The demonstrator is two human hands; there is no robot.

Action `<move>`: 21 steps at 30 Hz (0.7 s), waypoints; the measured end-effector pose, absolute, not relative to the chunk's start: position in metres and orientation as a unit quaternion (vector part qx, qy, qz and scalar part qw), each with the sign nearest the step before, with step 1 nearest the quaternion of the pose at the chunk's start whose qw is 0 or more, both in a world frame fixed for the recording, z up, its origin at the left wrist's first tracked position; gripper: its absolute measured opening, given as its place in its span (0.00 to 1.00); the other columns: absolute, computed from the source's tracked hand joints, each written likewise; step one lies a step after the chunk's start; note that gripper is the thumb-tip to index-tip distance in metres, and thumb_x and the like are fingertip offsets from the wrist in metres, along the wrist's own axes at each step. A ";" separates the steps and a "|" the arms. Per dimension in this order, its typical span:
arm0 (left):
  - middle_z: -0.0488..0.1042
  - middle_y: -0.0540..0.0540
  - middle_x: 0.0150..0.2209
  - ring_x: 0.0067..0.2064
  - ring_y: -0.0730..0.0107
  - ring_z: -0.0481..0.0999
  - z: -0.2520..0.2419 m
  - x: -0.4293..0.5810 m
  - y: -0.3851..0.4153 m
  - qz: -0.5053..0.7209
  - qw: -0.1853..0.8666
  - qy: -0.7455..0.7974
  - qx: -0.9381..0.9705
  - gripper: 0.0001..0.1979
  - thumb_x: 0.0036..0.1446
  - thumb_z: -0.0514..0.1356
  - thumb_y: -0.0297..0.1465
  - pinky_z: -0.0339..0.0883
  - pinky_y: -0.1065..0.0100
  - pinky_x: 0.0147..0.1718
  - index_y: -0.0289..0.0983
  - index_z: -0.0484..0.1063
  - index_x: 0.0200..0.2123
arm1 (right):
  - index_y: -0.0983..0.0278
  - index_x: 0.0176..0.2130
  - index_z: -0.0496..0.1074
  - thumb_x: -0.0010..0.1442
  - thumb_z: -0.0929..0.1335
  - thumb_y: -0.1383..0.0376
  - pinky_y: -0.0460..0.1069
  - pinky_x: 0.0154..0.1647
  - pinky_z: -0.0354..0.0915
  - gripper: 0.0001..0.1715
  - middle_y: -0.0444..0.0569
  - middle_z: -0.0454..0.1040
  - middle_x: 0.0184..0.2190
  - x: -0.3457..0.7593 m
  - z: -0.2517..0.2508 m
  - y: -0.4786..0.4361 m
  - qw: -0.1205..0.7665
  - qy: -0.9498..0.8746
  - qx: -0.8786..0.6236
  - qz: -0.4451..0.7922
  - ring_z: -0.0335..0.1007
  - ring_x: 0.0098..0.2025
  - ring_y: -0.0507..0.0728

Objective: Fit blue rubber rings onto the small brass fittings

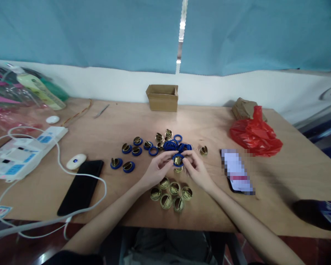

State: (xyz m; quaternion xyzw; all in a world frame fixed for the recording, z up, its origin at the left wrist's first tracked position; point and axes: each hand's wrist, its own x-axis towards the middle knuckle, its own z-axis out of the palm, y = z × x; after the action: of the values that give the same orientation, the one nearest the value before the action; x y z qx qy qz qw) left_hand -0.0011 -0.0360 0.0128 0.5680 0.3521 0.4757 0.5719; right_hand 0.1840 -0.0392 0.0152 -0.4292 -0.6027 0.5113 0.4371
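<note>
Between both hands is a round brass-coloured fitting with a blue ring (178, 160) around it, held up over the table. My left hand (159, 168) pinches its left edge with thumb and fingers. My right hand (196, 167) grips the right edge in the same way. Just beyond the fingers lies a pile of loose blue rings (171, 145) beside some bare brass fittings (159, 137). Closer to me sits a group of several brass fittings (174, 188) without blue rings. To the left, several fittings with blue rings (129, 166) rest on the wooden table.
An open cardboard box (163, 101) stands at the back against the wall. On the right are a red plastic bag (255, 134) and a lit phone (235, 171). A black phone (81, 187), a white cable (105, 187) and a power strip (30, 154) occupy the left.
</note>
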 end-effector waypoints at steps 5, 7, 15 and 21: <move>0.77 0.38 0.56 0.57 0.57 0.78 0.014 -0.001 -0.036 0.479 0.564 0.345 0.577 0.17 0.63 0.61 0.32 0.73 0.57 0.58 0.35 0.73 0.55 | 0.57 0.48 0.64 0.70 0.62 0.49 0.48 0.21 0.55 0.16 0.38 0.60 0.20 0.184 0.014 -0.038 0.422 -0.605 -0.445 0.507 0.55 0.20 0.53; 0.77 0.38 0.56 0.57 0.58 0.78 0.014 -0.001 -0.036 0.475 0.566 0.339 0.582 0.17 0.64 0.61 0.32 0.73 0.58 0.58 0.36 0.73 0.55 | 0.57 0.47 0.65 0.70 0.61 0.50 0.49 0.23 0.57 0.16 0.39 0.61 0.21 0.184 0.015 -0.038 0.416 -0.620 -0.452 0.488 0.58 0.21 0.54; 0.77 0.38 0.56 0.55 0.59 0.79 0.008 0.002 -0.039 0.458 0.554 0.354 0.598 0.19 0.66 0.57 0.32 0.78 0.63 0.49 0.36 0.69 0.59 | 0.59 0.47 0.72 0.72 0.60 0.57 0.51 0.31 0.62 0.15 0.46 0.73 0.30 0.190 0.020 -0.040 0.390 -0.712 -0.477 0.335 0.67 0.29 0.57; 0.83 0.42 0.46 0.33 0.71 0.82 0.008 -0.001 -0.040 0.438 0.504 0.392 0.632 0.19 0.63 0.60 0.29 0.73 0.75 0.26 0.37 0.70 0.57 | 0.61 0.43 0.71 0.70 0.61 0.61 0.49 0.29 0.58 0.11 0.42 0.68 0.25 0.195 0.017 -0.038 0.359 -0.734 -0.459 0.348 0.63 0.26 0.54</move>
State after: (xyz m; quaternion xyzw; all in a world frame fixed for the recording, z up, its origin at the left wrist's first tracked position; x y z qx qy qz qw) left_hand -0.0006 -0.0399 0.0080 0.6323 0.3924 0.4384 0.5040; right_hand 0.1953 -0.0376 0.0175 -0.4593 -0.7342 0.3477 0.3593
